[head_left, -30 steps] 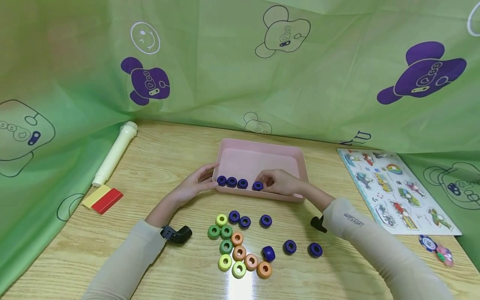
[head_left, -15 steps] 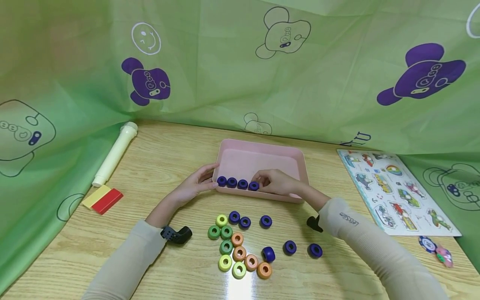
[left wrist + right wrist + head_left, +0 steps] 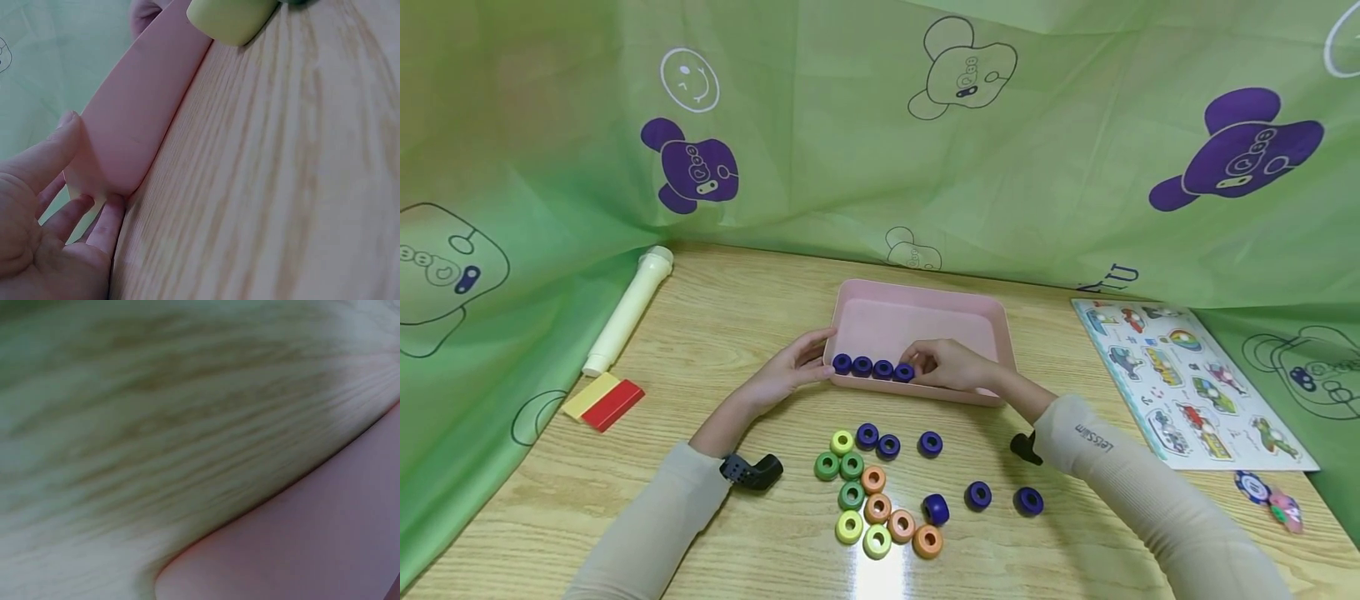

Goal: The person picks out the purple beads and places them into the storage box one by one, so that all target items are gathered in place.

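Observation:
A shallow pink tray (image 3: 917, 396) lies on the wooden table. Dark purple, barrel-shaped beads with holes, such as one bead (image 3: 862, 367), form a row along its near wall. My left hand (image 3: 786, 367) holds the tray's near left corner; in the left wrist view its thumb (image 3: 53, 150) lies against the pink wall and the other fingers bend around the corner. Reaching into the tray over the near wall, my right hand (image 3: 951, 364) pinches the rightmost bead (image 3: 904, 372) of the row. The right wrist view shows the tray's outer wall and the table, not the bead.
In front of the tray lie loose purple beads (image 3: 930, 444), green beads (image 3: 827, 467), yellow beads (image 3: 849, 527) and orange beads (image 3: 902, 526). A cream microphone-shaped tube (image 3: 628, 312) and a yellow-and-red piece (image 3: 604, 401) are at left. A picture puzzle board (image 3: 1195, 383) lies at right, before a green curtain (image 3: 820, 167).
My right hand has slid the pinched purple bead leftward along the near wall, up to the other beads in the row. The left hand stays at the tray's corner.

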A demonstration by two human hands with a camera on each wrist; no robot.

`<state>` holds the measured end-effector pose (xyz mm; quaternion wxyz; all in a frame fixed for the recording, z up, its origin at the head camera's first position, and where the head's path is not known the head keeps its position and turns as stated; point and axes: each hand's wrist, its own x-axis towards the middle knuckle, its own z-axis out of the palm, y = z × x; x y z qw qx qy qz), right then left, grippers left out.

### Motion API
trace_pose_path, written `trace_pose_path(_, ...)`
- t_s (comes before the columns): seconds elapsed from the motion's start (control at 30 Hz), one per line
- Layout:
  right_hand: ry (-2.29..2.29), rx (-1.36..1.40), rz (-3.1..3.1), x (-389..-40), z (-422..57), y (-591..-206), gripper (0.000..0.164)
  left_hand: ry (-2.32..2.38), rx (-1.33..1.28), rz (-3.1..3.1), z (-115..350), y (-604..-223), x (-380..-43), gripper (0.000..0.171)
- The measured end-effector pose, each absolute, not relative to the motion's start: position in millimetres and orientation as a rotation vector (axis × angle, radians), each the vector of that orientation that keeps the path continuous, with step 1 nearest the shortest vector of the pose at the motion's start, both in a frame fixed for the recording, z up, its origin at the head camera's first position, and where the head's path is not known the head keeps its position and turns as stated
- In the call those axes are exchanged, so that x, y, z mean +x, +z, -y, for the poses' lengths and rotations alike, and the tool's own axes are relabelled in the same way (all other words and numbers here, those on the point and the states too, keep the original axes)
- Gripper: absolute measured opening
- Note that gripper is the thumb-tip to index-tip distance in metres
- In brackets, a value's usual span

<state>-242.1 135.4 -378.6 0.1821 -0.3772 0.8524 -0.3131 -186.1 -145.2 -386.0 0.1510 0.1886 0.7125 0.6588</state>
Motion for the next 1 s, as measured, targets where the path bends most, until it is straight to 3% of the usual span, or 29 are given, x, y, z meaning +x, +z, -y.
trace_pose_path(0.23,-0.984,-1.005,-2.448,-233,-144,-372,0.025,1.907,0.541,-2.025,145,-390,-187,0.059)
trace_pose_path(0.53,-1.221,-1.082,-2.406,-197,-152,-328,0.02,1.908,0.533,-2.043,150,-409,-199,0.059)
trace_pose_path(1.0,-0.999,-1.25,-2.115,-178,-180,-356,0.035,1.888,0.544,-2.052,146,-387,-188,0.058)
